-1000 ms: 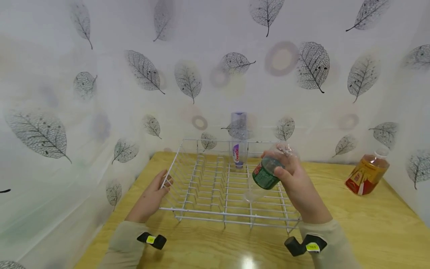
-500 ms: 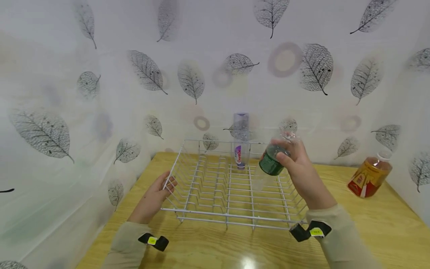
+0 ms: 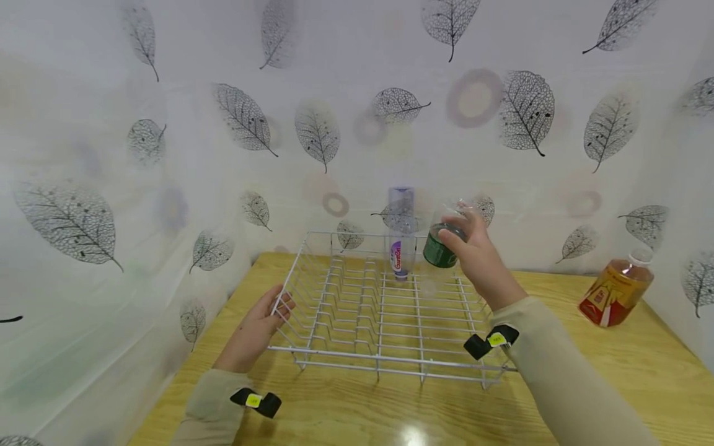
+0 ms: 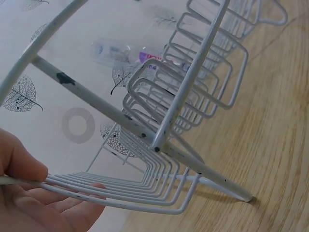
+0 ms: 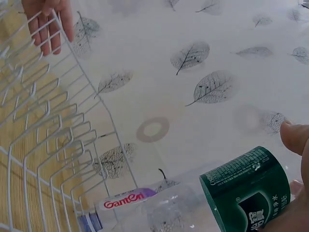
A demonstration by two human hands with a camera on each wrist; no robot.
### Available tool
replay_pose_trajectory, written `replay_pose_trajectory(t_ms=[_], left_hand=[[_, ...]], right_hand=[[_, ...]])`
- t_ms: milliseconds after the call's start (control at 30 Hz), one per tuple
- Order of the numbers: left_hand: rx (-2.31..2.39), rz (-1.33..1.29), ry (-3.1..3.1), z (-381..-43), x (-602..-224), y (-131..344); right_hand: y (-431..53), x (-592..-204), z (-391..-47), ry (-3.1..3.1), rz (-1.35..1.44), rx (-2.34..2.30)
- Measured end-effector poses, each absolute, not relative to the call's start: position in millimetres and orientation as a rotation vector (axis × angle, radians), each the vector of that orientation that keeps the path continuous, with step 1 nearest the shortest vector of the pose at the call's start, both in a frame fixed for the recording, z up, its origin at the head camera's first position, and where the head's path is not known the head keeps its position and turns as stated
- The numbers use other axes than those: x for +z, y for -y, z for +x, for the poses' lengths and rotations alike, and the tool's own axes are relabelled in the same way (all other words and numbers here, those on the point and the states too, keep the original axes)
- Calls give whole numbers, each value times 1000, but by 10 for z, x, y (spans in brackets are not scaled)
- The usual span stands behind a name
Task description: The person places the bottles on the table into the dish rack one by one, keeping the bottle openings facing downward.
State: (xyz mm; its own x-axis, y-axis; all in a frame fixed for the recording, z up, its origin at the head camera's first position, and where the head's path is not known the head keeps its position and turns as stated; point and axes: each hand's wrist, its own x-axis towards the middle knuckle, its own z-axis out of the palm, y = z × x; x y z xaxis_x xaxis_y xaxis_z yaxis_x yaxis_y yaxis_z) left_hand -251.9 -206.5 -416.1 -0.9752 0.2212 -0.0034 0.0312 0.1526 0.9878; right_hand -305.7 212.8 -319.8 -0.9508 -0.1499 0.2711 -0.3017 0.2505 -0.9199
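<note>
My left hand (image 3: 259,322) grips the left side of a white wire dish rack (image 3: 362,356). In the left wrist view, its thumb lies over the rim wire and its fingers behind the wires. My right hand (image 3: 474,248) holds a clear plastic bottle with a green label (image 3: 440,246) above the rack's back right part. The bottle is neck down and slightly tilted; its clear lower end is hard to make out. Just left of it, a clear bottle with a purple label (image 3: 397,257) stands upside down at the rack's back, its blue cap (image 5: 90,221) lowest.
A bottle of amber drink with a red and yellow label (image 3: 616,291) stands right of the rack on the wooden table (image 3: 334,409). A pale curtain with leaf prints (image 3: 357,155) hangs close behind and along the left side.
My right hand has lifted the green-labelled bottle and moved it toward the back, turning it more upright. My left hand keeps its grip on the rack.
</note>
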Motion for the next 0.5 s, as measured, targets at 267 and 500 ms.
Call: replay_pose_trajectory(t_ms=[267,500], left_hand=[[1940,244,-2270,-2536,-4178,2067],[1966,247,-2263,-2550,-4207,2083]], right_hand=[[-2116,-3356,-3525,2447,318,1732],[-2116,-3443,-3788,2540,231,1674]])
